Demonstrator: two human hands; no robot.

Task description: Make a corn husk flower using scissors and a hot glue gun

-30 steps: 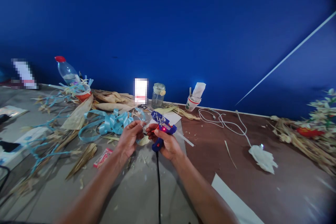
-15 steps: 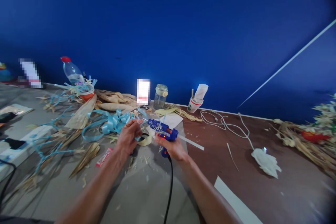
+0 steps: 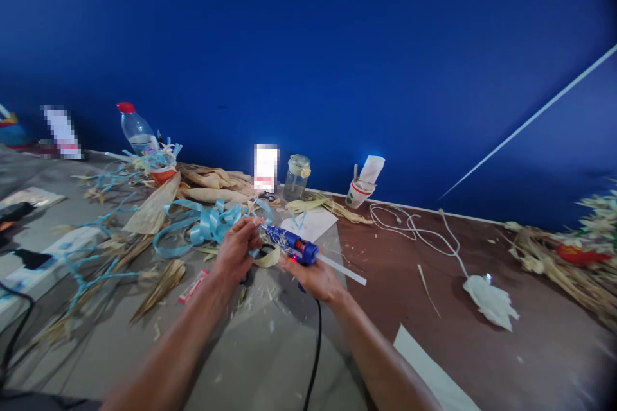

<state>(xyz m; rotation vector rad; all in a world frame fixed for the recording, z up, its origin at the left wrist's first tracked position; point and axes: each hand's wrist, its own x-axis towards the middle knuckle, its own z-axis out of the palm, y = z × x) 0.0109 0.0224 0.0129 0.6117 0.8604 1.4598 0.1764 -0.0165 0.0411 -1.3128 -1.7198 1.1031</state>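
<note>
My right hand (image 3: 315, 277) is closed round the handle of a blue hot glue gun (image 3: 292, 244). A white glue stick (image 3: 342, 268) juts from its rear, and a small red light glows near my fingers. The nozzle points left, right at the fingertips of my left hand (image 3: 240, 245). Those fingers are pinched together on something too small to make out. Just behind my left hand lies a heap of light-blue ribbon (image 3: 212, 223). A white sheet of paper (image 3: 313, 226) rests beyond the glue gun.
Dried corn husks (image 3: 216, 180) lie at the back beside a glass jar (image 3: 297, 178). A paper cup (image 3: 359, 192) and white cable (image 3: 409, 225) are further right. A white power strip (image 3: 53, 263) lies left. The gun's black cord (image 3: 315, 353) runs toward me.
The glue gun has swung and moved left, so its nozzle is now at my left fingertips. Its handle is more hidden by my right hand. The left hand stays pinched.
</note>
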